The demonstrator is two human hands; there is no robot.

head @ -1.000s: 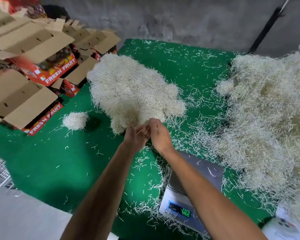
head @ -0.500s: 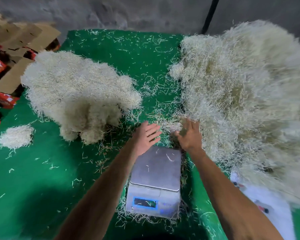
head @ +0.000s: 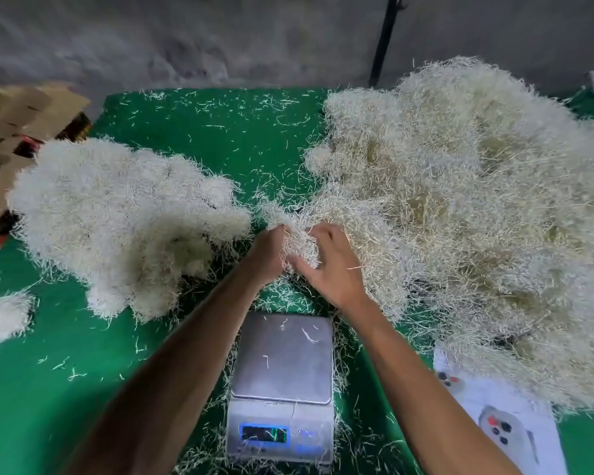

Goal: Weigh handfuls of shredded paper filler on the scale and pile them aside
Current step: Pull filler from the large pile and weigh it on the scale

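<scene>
A big heap of pale shredded paper filler [head: 467,207] covers the right half of the green table. A smaller heap [head: 117,221] lies on the left. My left hand [head: 266,257] and my right hand [head: 333,265] meet at the near left edge of the big heap and together grip a handful of filler [head: 299,246] between them. The grey scale [head: 282,368] stands just below my hands, its plate bearing only a few stray strands and its blue display lit.
The green table cover [head: 220,132] is strewn with loose strands. A small clump of filler [head: 2,317] lies at the left edge. Flattened cardboard boxes [head: 21,118] are stacked at far left. A white printed sheet [head: 504,426] lies at lower right. A grey wall rises behind.
My hands left the smaller heap on the left, passed open over the scale, and now both grip a handful at the edge of the big right heap. The view swung right.
</scene>
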